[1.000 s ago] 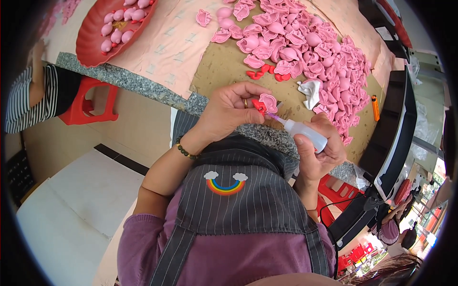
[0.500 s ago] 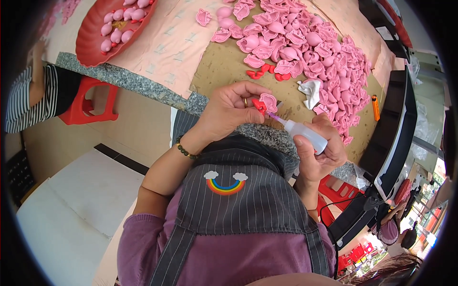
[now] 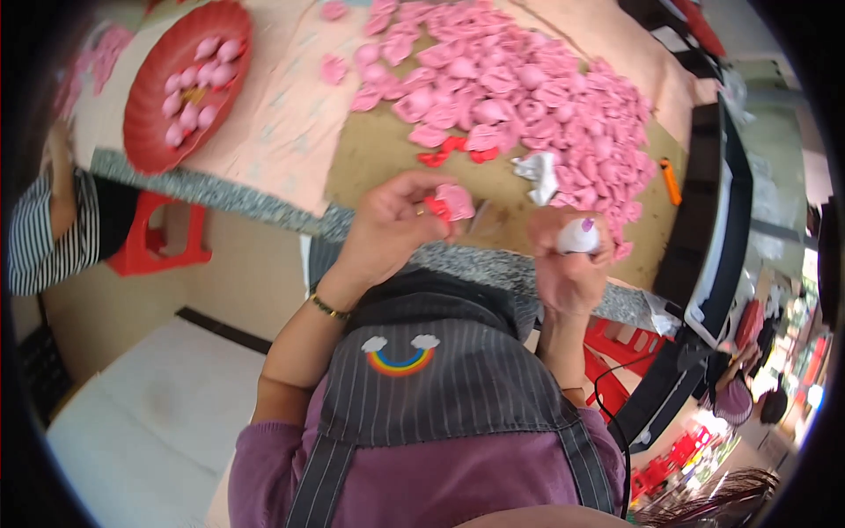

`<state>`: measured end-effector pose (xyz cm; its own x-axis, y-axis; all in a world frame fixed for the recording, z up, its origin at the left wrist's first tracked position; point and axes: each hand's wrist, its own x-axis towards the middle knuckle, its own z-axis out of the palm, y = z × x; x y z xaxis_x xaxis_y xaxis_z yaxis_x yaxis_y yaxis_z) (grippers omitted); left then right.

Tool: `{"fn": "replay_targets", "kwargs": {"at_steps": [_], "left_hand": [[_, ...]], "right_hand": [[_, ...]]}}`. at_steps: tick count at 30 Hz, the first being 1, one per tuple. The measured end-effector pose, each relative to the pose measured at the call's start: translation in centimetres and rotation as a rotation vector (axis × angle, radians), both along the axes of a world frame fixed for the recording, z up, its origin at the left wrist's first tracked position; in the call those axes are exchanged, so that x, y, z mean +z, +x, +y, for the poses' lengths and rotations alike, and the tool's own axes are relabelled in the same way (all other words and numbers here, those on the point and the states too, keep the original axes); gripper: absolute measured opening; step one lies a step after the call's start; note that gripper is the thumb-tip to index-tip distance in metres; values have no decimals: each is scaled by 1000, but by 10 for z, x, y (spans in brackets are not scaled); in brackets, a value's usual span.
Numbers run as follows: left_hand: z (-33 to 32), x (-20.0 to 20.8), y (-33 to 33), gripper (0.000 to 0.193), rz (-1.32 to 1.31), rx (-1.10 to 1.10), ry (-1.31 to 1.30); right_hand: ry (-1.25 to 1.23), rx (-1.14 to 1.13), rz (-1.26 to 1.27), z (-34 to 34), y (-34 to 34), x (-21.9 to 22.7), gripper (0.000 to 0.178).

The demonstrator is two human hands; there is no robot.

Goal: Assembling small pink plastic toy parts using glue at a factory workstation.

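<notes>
Near the table's front edge, my left hand point(image 3: 383, 231) pinches a small pink moulded piece point(image 3: 458, 200) together with a red piece point(image 3: 437, 211). My right hand point(image 3: 563, 282) is wrapped round a white squeeze bottle point(image 3: 574, 238). Its purple tip points up and toward the camera, apart from the pieces. Beyond my hands lie several loose red pieces point(image 3: 440, 157) and a crumpled white cloth point(image 3: 539, 172). A large heap of pink moulded pieces point(image 3: 537, 97) covers the board behind them. Motion blurs the finer detail.
A red scalloped plate point(image 3: 141, 114) at far left carries round pink pieces with red parts. An orange knife-like tool point(image 3: 671, 182) lies right of the heap. A black box-like object point(image 3: 695, 211) borders the right side. A person in a striped top point(image 3: 48, 220) sits at left by a red stool point(image 3: 163, 242).
The bottle's tip has come away from the red piece, and my right hand has tipped the bottle upward. My left hand still pinches both pieces. The whole view has shifted slightly.
</notes>
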<state>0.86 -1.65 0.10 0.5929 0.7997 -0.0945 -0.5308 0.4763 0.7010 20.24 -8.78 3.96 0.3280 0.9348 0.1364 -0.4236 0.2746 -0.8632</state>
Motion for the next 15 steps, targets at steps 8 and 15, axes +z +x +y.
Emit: {"fn": "replay_targets", "kwargs": {"at_steps": [8, 15], "left_hand": [[-2, 3, -4, 45, 46, -22, 12], [1, 7, -2, 44, -22, -35, -16]], "right_hand": [[-133, -212, -322, -2, 31, 13, 15], [-286, -626, -1175, 17, 119, 18, 10]]}}
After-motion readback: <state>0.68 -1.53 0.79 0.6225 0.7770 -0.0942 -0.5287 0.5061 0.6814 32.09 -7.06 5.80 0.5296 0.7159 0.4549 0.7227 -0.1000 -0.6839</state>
